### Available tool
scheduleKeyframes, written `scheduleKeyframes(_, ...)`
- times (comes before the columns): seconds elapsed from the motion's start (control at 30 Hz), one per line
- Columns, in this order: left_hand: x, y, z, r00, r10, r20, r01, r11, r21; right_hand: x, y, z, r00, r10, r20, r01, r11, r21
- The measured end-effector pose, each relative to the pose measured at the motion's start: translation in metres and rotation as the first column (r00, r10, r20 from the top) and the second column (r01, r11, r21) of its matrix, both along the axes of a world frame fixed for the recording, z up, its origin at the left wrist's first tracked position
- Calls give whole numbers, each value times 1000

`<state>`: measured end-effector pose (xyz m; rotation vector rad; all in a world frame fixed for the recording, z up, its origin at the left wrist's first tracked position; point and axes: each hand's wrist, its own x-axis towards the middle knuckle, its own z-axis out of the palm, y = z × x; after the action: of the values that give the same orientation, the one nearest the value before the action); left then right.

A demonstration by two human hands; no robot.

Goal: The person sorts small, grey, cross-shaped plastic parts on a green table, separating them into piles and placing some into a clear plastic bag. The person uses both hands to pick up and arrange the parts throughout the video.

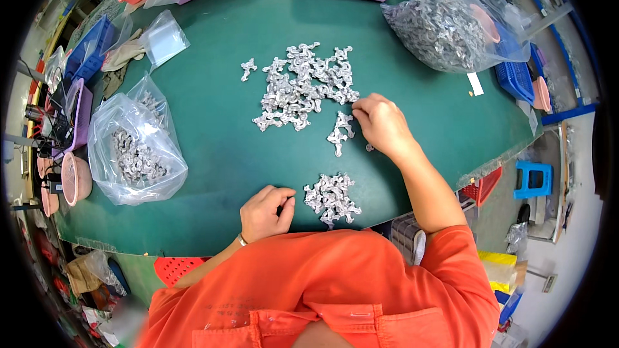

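One metal cluster (337, 136), long axis roughly toward the person, beside right hand (383, 124), grip unclear

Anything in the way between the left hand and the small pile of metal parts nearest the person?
Nothing visible. Only a narrow strip of green tabletop shows between the left hand and the small pile to its right. The right hand is farther up the table, clear of that gap.
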<state>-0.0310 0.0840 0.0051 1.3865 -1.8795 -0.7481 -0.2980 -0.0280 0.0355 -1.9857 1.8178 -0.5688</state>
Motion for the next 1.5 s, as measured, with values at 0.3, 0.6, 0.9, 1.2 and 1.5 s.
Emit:
scheduleKeyframes(0.3,-1,1,-2,1000,3,-5,-3,1000,1,-6,11,-4,988,82,131,-62,987,-151)
scheduleKeyframes(0.6,0,0,-1,1000,-6,2,6,1000,-12,3,16,-21,994,103,31,-95,973,-210)
scheduleKeyframes(0.9,-1,0,-2,1000,-3,-4,3,1000,7,-13,59,18,596,-206,776,-311,832,459)
scheduleKeyframes(1.2,-2,0,-7,998,-4,-60,2,999,-37,-49,55,-3,892,-327,310,313,945,96)
scheduleKeyframes(1.5,-2,-1,-6,999,-11,-46,9,1000,-28,-17,60,-26,995,-100,12,101,970,-223)
